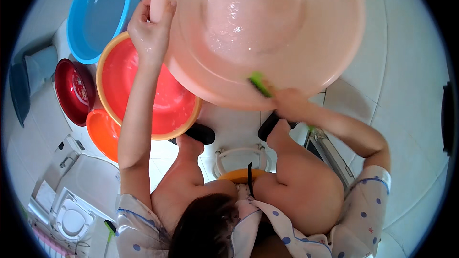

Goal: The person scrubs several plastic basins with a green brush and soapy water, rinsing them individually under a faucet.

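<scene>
A large pale pink basin (325,28) is held up in front of me, its wet inside facing me. My left hand (152,31) is closed over its left rim, with the thumb on the inner side. Low on the basin's inner wall, my right hand (290,104) grips a green scrubbing brush (258,83) with dark bristles. The brush's bristle side is against or close to the wall; contact cannot be made out. Below the left forearm lies a red basin with a yellow rim (111,74), wet inside and partly covered by the arm.
Left of me are a blue basin (98,19), a dark red basin (71,93) and an orange basin (103,134). A white toilet (72,220) stands at the lower left. Under me is a small stool (241,176). A metal-edged frame (330,155) lies by my right leg.
</scene>
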